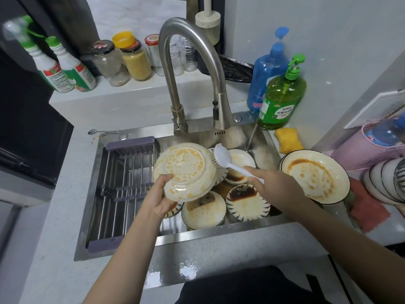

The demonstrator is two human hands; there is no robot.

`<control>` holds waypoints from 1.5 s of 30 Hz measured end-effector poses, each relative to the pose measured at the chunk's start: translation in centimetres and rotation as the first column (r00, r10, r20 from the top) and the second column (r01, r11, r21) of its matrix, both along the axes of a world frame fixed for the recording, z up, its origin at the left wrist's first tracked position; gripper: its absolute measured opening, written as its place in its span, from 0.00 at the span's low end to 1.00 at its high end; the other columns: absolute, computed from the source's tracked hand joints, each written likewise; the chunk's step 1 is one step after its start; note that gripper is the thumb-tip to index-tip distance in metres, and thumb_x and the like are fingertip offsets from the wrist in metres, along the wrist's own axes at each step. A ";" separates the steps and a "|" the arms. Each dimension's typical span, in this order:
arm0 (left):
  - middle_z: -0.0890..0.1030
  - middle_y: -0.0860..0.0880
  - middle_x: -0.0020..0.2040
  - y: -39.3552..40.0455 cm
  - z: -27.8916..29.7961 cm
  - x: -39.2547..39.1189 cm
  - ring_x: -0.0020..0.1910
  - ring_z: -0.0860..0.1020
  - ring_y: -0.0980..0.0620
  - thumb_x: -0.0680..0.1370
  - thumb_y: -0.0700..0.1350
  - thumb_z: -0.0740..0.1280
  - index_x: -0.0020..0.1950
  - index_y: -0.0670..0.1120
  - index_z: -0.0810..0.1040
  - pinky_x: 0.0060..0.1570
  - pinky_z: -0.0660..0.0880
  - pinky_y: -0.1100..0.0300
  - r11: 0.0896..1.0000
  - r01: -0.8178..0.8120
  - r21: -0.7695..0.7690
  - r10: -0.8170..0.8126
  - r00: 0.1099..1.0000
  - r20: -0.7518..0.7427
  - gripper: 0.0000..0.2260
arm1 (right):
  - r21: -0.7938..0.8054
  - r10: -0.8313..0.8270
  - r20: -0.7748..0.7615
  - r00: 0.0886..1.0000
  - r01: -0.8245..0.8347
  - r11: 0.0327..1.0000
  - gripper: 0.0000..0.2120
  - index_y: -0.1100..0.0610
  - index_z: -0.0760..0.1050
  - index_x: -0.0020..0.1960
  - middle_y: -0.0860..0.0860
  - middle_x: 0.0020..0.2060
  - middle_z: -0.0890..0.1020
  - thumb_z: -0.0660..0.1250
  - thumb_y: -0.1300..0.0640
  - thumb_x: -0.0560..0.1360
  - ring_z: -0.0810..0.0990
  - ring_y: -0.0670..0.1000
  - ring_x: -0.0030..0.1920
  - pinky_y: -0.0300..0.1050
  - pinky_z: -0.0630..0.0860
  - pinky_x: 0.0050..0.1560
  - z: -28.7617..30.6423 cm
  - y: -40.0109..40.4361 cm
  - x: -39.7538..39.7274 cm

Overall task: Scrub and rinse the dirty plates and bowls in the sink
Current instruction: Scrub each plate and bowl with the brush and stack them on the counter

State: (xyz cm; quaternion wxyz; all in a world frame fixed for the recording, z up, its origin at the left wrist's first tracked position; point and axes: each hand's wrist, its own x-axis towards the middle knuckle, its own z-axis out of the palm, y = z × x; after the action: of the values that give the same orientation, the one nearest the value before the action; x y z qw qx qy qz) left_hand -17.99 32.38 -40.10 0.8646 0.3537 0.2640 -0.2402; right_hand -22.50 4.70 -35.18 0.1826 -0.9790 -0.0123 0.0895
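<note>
A stained plate (186, 170) was gripped at its lower edge by the left hand (161, 194), tilted over the middle of the sink (258, 137). A white scrub brush (223, 159) was held by its handle in the right hand (267, 183), fingers curled round it, with the bristles touching the plate's right rim. More dirty bowls (247, 202) were piled in the sink's right half, below and beside the held plate. A drying rack (122, 187) was laid across the sink's left half. A stack of stained plates (315, 176) was set on the counter (54, 249) at the sink's right edge, near a yellow sponge (287, 139) and a green soap bottle (282, 95) at the back right corner.
</note>
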 end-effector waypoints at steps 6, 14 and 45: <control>0.80 0.39 0.59 -1.4 0.1 0.7 0.59 0.79 0.41 0.75 0.36 0.65 0.62 0.38 0.73 0.56 0.77 0.41 0.977 0.108 0.185 -0.107 0.994 -0.015 0.15 | 0.305 -0.215 -0.150 0.965 0.252 0.918 0.12 0.50 0.78 0.60 0.48 0.37 0.80 0.59 0.55 0.80 0.75 0.42 0.31 0.36 0.70 0.30 -0.4 -1.9 -0.1; 0.79 0.51 0.36 -7.4 3.0 1.5 0.32 0.77 0.54 0.73 0.41 0.72 0.40 0.47 0.77 0.29 0.74 0.67 0.205 0.230 0.951 -0.805 0.593 0.030 0.05 | 0.612 -0.381 -0.474 0.794 0.608 0.506 0.11 0.60 0.76 0.49 0.55 0.35 0.80 0.58 0.55 0.81 0.67 0.47 0.22 0.37 0.63 0.21 1.9 -5.4 -2.9; 0.48 0.44 0.79 -29.3 -3.3 0.5 0.78 0.47 0.47 0.84 0.47 0.53 0.79 0.50 0.48 0.74 0.51 0.57 -0.123 -0.445 0.887 -0.776 -0.514 -0.366 0.25 | 0.681 -0.741 -0.488 0.462 0.732 0.008 0.07 0.53 0.75 0.48 0.53 0.32 0.78 0.60 0.53 0.81 0.67 0.49 0.21 0.39 0.63 0.26 -0.1 -14.7 -10.3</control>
State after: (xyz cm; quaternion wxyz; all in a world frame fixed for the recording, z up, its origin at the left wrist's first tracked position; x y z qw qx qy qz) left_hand -17.46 3.13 -43.40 -0.0133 0.7672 -0.6143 -0.1842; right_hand -32.79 -10.03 -35.27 0.6424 -0.6149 0.4556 -0.0415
